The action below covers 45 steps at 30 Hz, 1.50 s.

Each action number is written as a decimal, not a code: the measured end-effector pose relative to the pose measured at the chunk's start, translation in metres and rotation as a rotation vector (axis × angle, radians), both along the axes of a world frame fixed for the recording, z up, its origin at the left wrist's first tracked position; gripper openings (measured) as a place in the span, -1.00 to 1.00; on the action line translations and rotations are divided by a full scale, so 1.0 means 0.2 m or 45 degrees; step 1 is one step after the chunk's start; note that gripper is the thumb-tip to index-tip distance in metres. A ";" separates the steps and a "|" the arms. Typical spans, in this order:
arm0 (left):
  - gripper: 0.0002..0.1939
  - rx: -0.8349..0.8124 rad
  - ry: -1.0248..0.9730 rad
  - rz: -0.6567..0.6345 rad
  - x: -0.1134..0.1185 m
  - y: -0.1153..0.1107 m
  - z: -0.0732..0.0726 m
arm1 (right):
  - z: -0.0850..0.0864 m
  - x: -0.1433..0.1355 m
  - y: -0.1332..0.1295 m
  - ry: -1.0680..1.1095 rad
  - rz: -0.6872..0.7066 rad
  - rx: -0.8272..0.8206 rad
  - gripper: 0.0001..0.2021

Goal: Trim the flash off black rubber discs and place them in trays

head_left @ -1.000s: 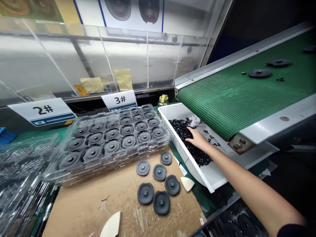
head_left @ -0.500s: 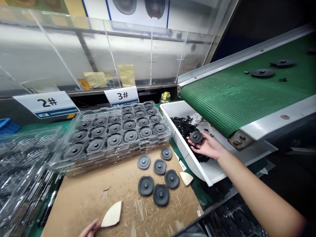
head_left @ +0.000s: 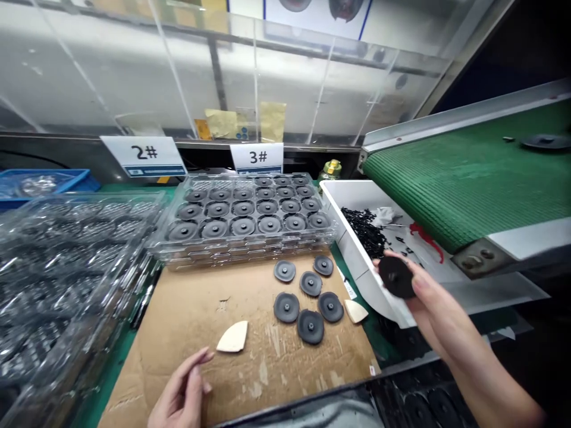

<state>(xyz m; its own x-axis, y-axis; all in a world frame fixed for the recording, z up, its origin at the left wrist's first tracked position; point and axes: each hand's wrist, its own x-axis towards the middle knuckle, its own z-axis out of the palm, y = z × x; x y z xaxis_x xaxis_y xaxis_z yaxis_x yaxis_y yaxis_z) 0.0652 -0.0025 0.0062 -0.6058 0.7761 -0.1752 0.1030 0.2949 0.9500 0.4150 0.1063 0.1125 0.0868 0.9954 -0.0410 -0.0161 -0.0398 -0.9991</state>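
- Head view, containers: the clear tray [head_left: 232, 246] carries dark discs in its cells: three full rows, plus three at the right of the back row.
- The white bin [head_left: 350, 249] holds a heap of small black pieces [head_left: 363, 230], a crumpled white scrap [head_left: 384, 215] and a red-handled tool [head_left: 427, 241].
- At far left, the blue bin [head_left: 88, 181] contains clear crumpled plastic [head_left: 38, 185]; before it stand stacked clear trays [head_left: 84, 252].
- The right hand [head_left: 439, 309] grasps one dark disc [head_left: 395, 277] between thumb and fingers, raised over the near edge of the white bin.
- The left hand [head_left: 182, 392] is released, holding nothing visible; its fingertips point toward an off-white wedge [head_left: 233, 337], just beside it.
- Materials and shapes: brown cardboard [head_left: 191, 315], scuffed and torn in patches, bears six loose discs [head_left: 311, 283], rounded and matte, each with a small central stud.
- A second wedge [head_left: 355, 311], with one curved side, lies at the cardboard's right edge.
- The conveyor belt [head_left: 473, 184] is green and ridged, with metal side rails; one disc [head_left: 546, 142] on it is cut off by the frame.
- Hard to make out: the held disc's face is dark and its detail unclear; the left wrist leaves the bottom edge; round dark shapes [head_left: 419, 410] at lower right sink into shadow.
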 end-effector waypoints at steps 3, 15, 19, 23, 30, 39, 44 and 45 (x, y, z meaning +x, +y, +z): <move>-0.76 0.108 -0.372 -0.063 0.14 -0.01 0.11 | -0.04 -0.31 -0.18 0.713 0.390 -0.514 -0.61; -0.21 0.176 -1.195 -0.419 0.06 -0.16 0.19 | -0.27 -1.12 -0.48 1.469 0.958 -1.056 -0.42; -0.17 0.201 -1.331 -0.351 0.00 -0.20 0.17 | -0.28 -1.20 -0.51 0.956 0.988 -0.972 -0.39; -0.24 0.250 -1.438 -0.225 -0.05 -0.22 0.15 | -0.33 -1.17 -0.46 -0.198 0.918 -0.424 -0.37; -0.47 0.374 -1.622 -0.085 -0.19 -0.23 0.13 | -0.55 -1.10 -0.18 -0.812 0.592 0.041 -0.60; -0.44 0.337 -1.644 0.022 -0.21 -0.23 0.15 | -0.59 -1.11 -0.26 -0.941 0.793 0.373 -0.71; -0.48 0.322 -1.623 -0.026 -0.18 -0.21 0.18 | -0.55 -1.06 -0.38 -0.925 0.839 0.459 -0.71; -0.49 0.318 -1.619 -0.037 -0.17 -0.20 0.18 | -0.53 -1.06 -0.39 -0.908 0.854 0.466 -0.72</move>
